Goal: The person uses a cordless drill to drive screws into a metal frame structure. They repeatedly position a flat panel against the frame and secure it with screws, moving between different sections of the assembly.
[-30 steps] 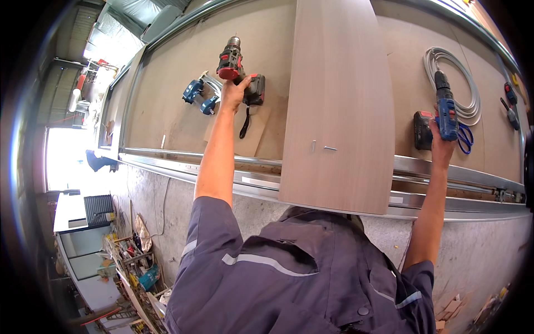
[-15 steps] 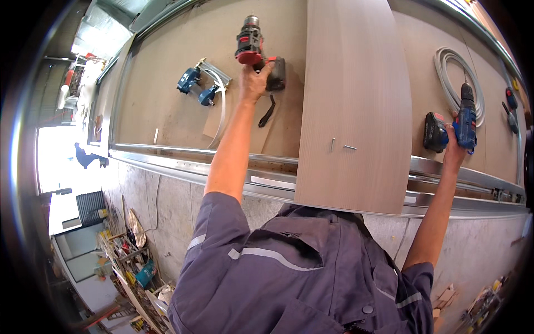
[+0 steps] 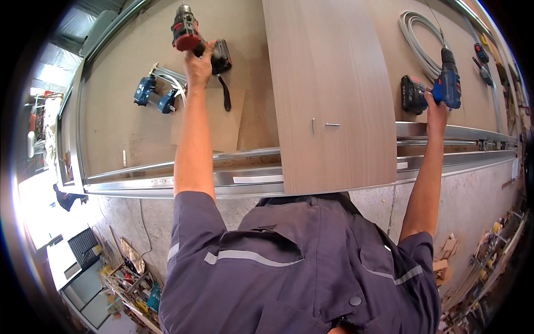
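Note:
My left hand (image 3: 198,68) is closed round the grip of a black and red cordless drill (image 3: 186,30) on the far left, its chuck pointing away from me. A black wrist strap (image 3: 225,92) hangs from that drill. On the right, my right hand (image 3: 436,110) closes on the handle of a blue cordless drill (image 3: 449,80) with a black battery and a long thin bit. Between my arms lies a wood-grain board (image 3: 334,61). Two screws (image 3: 332,124) rest on it, lying at different angles. Fingers behind both handles are partly hidden.
Left of my left hand lies a blue air tool (image 3: 147,92) with a pale hose, near a thin brown sheet (image 3: 228,125). A coiled grey hose (image 3: 409,42) lies beside the blue drill. Metal rails (image 3: 250,178) edge the bench. Offcuts and tools (image 3: 133,278) clutter the floor.
The whole view has shifted, so the bench and its things sit further left and higher. Both hands keep hold of their drills; the left drill is slightly farther from the air tool.

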A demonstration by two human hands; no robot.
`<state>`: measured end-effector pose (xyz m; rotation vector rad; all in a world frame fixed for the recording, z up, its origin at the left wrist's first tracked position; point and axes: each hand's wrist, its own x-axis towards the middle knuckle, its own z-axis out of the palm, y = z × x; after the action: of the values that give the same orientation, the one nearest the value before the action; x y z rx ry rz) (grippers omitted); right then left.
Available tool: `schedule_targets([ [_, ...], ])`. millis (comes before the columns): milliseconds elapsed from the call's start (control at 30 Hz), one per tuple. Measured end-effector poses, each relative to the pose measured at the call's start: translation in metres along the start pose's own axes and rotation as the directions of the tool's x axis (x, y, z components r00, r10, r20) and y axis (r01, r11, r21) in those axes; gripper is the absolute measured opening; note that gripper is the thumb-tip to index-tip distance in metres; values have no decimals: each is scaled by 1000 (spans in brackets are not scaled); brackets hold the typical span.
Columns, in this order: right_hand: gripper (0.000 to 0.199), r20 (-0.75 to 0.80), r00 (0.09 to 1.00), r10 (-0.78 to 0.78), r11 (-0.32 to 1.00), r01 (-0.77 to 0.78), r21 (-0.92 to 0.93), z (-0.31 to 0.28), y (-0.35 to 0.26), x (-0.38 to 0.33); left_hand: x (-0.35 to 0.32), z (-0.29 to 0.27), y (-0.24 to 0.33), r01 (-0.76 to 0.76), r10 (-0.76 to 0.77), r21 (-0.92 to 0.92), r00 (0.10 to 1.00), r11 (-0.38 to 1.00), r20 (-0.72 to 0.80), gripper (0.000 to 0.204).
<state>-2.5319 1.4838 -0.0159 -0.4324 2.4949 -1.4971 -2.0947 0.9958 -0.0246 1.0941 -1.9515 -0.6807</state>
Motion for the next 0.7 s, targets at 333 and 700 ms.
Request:
schedule_targets([
  [333,45,164,985,55,977,-87,195,24,-83,-122,1,5,-7,53,-52,-32,998,998,45,48],
  [700,51,407,913,-17,1000,19,-3,109,-73,-52,-202,-130,168,428,-271,-369,873,825,406,34],
])
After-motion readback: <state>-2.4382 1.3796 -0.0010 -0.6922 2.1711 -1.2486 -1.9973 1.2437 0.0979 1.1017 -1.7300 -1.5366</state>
